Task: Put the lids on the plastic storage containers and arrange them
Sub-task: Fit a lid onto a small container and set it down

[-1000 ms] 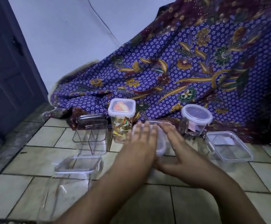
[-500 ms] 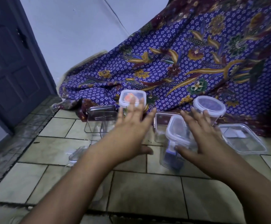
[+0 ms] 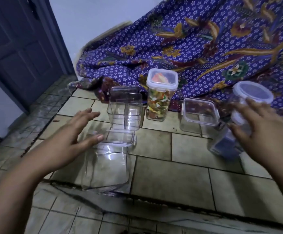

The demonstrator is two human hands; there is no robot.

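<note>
Several clear plastic containers stand on the tiled floor. A tall clear container (image 3: 108, 159) with a clear lid is nearest, and my left hand (image 3: 69, 137) hovers open at its upper left corner, thumb close to the lid. Behind it stands a lidded clear divided box (image 3: 124, 112). A tall lidded jar of colourful snacks (image 3: 161, 95) is at the back. A low square lidded box (image 3: 199, 114) sits to its right. My right hand (image 3: 262, 130) is spread open over a lidded container with dark contents (image 3: 225, 146), just off it. A round lidded tub (image 3: 253, 93) is behind.
A purple patterned cloth (image 3: 196, 44) drapes over something along the back and right. A dark door (image 3: 19, 48) and a white wall stand at the left. A raised floor step (image 3: 154, 201) runs across in front of the containers.
Both hands came off the dark-filled container and spread apart. My left hand swung left to the nearest tall container; the view shifted left and down.
</note>
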